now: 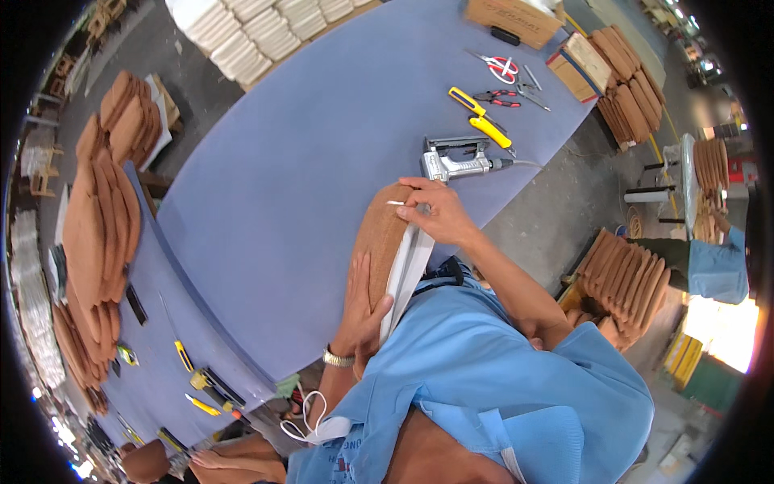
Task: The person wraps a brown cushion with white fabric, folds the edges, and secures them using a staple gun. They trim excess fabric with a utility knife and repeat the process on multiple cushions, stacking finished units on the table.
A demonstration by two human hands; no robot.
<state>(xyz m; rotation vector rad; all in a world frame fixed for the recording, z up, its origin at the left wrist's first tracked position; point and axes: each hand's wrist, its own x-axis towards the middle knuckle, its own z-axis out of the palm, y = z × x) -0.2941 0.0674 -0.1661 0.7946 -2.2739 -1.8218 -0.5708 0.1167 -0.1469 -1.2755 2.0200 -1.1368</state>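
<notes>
A brown upholstered seat pad (375, 234) with a white underside (409, 256) is tipped on its edge at the table's near side, against my body. My left hand (359, 302), a watch on its wrist, grips the pad's lower part, fingers lying along the brown face and thumb at the edge. At the upper end my right hand (435, 211) is closed, its thumb and fingers pinching the pad's edge. A small white strip (396, 202) shows by those fingertips; what it is I cannot tell. Just beyond the right hand lies a silver staple gun (455, 164) with a hose.
Yellow-handled tools (490, 133), pliers (497, 98) and red-handled scissors (501, 69) lie farther back on the blue-grey table (274, 153). Brown pads are stacked at left (101, 226) and right (621, 278). Another person's hands (222, 461) are at lower left.
</notes>
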